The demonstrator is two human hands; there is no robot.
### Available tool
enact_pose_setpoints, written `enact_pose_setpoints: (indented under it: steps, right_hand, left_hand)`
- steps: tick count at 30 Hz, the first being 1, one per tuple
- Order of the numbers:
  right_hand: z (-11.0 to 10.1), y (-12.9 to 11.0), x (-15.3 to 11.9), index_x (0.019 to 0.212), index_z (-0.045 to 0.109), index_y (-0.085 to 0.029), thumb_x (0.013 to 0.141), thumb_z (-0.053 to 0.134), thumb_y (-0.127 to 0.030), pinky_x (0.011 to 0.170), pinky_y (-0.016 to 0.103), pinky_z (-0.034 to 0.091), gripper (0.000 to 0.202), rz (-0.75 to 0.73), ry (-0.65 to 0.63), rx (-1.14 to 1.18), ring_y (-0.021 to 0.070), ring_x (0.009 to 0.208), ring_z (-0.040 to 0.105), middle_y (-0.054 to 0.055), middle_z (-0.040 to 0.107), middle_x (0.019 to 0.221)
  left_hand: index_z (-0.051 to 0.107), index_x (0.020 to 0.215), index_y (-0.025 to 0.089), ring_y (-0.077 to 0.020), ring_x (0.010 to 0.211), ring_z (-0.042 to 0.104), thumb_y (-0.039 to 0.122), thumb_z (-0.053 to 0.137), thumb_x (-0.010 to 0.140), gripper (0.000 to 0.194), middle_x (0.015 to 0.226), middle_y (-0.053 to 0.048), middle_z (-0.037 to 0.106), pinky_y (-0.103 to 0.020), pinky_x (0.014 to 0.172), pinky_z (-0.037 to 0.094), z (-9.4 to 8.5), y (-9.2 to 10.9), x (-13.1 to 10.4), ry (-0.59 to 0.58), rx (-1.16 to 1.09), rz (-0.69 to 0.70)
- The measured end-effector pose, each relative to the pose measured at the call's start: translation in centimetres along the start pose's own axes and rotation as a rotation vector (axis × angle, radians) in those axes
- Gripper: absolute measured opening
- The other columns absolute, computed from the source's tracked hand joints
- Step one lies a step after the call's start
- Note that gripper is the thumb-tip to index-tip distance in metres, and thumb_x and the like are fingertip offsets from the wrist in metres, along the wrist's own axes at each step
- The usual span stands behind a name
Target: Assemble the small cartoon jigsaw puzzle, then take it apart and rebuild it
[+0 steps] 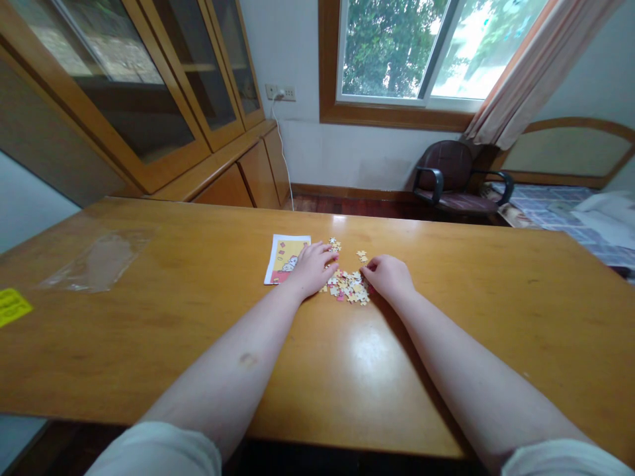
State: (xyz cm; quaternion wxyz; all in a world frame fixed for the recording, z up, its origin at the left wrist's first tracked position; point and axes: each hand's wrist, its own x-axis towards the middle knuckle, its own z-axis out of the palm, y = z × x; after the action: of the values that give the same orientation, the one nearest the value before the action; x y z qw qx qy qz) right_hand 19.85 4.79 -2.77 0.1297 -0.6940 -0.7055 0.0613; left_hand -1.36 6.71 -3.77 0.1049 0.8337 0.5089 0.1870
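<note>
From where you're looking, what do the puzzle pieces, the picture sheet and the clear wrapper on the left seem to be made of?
Puzzle pieces: probably printed cardboard, thin with interlocking edges; thin wood is possible.
Picture sheet: likely paper or card, flat with a white border.
Clear wrapper: seemingly glossy plastic film, since it's see-through with shiny creases.

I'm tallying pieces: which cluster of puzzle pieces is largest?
The heap nearest the camera; the small left cluster and small right cluster, both farther off, show far fewer.
</note>
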Motion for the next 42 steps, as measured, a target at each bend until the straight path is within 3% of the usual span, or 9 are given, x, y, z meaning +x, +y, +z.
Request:
enact_pose_setpoints:
  steps: [10, 14, 18, 21, 25, 28, 31, 37, 42]
  right_hand:
    - [1.0, 0.4, 0.4, 0.090, 0.076, -0.026, 0.086, 0.062, -0.032, 0.079, 0.026, 0.044, 0.016, -0.226, 0.026, 0.130, 0.0180, 0.087, 0.065, 0.004, 0.074, 0.091]
    - [1.1, 0.4, 0.5, 0.089, 0.075, -0.026, 0.085, 0.063, -0.032, 0.078, 0.027, 0.044, 0.015, -0.207, 0.039, 0.149, 0.0188, 0.086, 0.066, 0.003, 0.075, 0.089]
    - [1.2, 0.5, 0.5, 0.089, 0.075, -0.024, 0.083, 0.058, -0.018, 0.081, 0.027, 0.043, 0.020, -0.242, 0.042, 0.165, 0.0181, 0.087, 0.064, 0.002, 0.074, 0.089]
    - [1.2, 0.5, 0.4, 0.089, 0.076, -0.025, 0.082, 0.054, -0.014, 0.087, 0.030, 0.041, 0.026, -0.315, 0.025, 0.139, 0.0190, 0.091, 0.061, 0.003, 0.073, 0.098]
    - [1.1, 0.2, 0.1, 0.107, 0.073, -0.031, 0.086, 0.054, -0.022, 0.089, 0.037, 0.037, 0.030, -0.347, 0.054, 0.102, 0.0238, 0.100, 0.054, 0.003, 0.066, 0.118]
    - [0.8, 0.1, 0.0, 0.103, 0.074, -0.026, 0.089, 0.054, -0.031, 0.089, 0.037, 0.036, 0.025, -0.318, 0.106, 0.127, 0.0235, 0.098, 0.053, 0.006, 0.068, 0.110]
    - [0.6, 0.2, 0.1, 0.087, 0.075, -0.022, 0.084, 0.062, -0.040, 0.085, 0.034, 0.036, 0.023, -0.328, 0.064, 0.128, 0.0216, 0.089, 0.053, 0.007, 0.069, 0.094]
    - [1.1, 0.4, 0.4, 0.075, 0.074, -0.023, 0.080, 0.069, -0.039, 0.081, 0.033, 0.037, 0.018, -0.375, 0.022, 0.165, 0.0201, 0.085, 0.055, 0.005, 0.070, 0.085]
    - [1.4, 1.1, 0.9, 0.095, 0.076, -0.023, 0.089, 0.057, -0.031, 0.081, 0.029, 0.041, 0.021, -0.263, 0.119, 0.272, 0.0183, 0.087, 0.060, 0.006, 0.070, 0.092]
  left_hand:
    - [0.064, 0.118, 0.022, -0.0274, 0.131, 0.041, 0.034, 0.051, 0.090, 0.033, 0.136, -0.008, 0.055, -0.050, 0.114, 0.023, 0.0, 0.2, -0.1, -0.011, -0.006, 0.042]
    - [0.064, 0.119, 0.023, -0.0271, 0.131, 0.041, 0.034, 0.051, 0.090, 0.033, 0.136, -0.008, 0.055, -0.051, 0.114, 0.021, -0.1, 0.3, -0.1, -0.009, -0.008, 0.044]
    - [0.064, 0.119, 0.025, -0.0267, 0.131, 0.041, 0.034, 0.051, 0.089, 0.033, 0.136, -0.007, 0.055, -0.051, 0.115, 0.021, -0.2, 0.3, -0.1, -0.017, -0.012, 0.043]
    - [0.064, 0.120, 0.025, -0.0264, 0.133, 0.039, 0.037, 0.052, 0.089, 0.035, 0.137, -0.007, 0.053, -0.048, 0.114, 0.025, -0.2, 0.3, -0.2, -0.038, -0.017, 0.068]
    - [0.060, 0.127, 0.031, -0.0281, 0.138, 0.031, 0.046, 0.051, 0.090, 0.040, 0.144, -0.006, 0.046, -0.052, 0.115, 0.020, -0.3, 0.4, -0.5, -0.104, -0.028, 0.135]
    - [0.060, 0.127, 0.033, -0.0300, 0.140, 0.026, 0.049, 0.050, 0.091, 0.041, 0.146, -0.005, 0.043, -0.058, 0.115, 0.013, -0.2, 0.5, -0.6, -0.141, -0.010, 0.127]
    - [0.060, 0.126, 0.032, -0.0306, 0.141, 0.026, 0.050, 0.047, 0.092, 0.041, 0.147, -0.005, 0.043, -0.060, 0.115, 0.010, -0.2, 0.5, -0.5, -0.136, 0.026, 0.078]
    - [0.060, 0.126, 0.024, -0.0320, 0.140, 0.028, 0.045, 0.049, 0.091, 0.043, 0.146, -0.009, 0.044, -0.058, 0.116, 0.011, -0.3, 0.5, -0.3, -0.108, 0.046, 0.022]
    - [0.060, 0.127, 0.023, -0.0318, 0.139, 0.029, 0.044, 0.047, 0.091, 0.043, 0.146, -0.009, 0.045, -0.056, 0.116, 0.012, -0.2, 0.3, -0.3, -0.099, 0.053, 0.020]
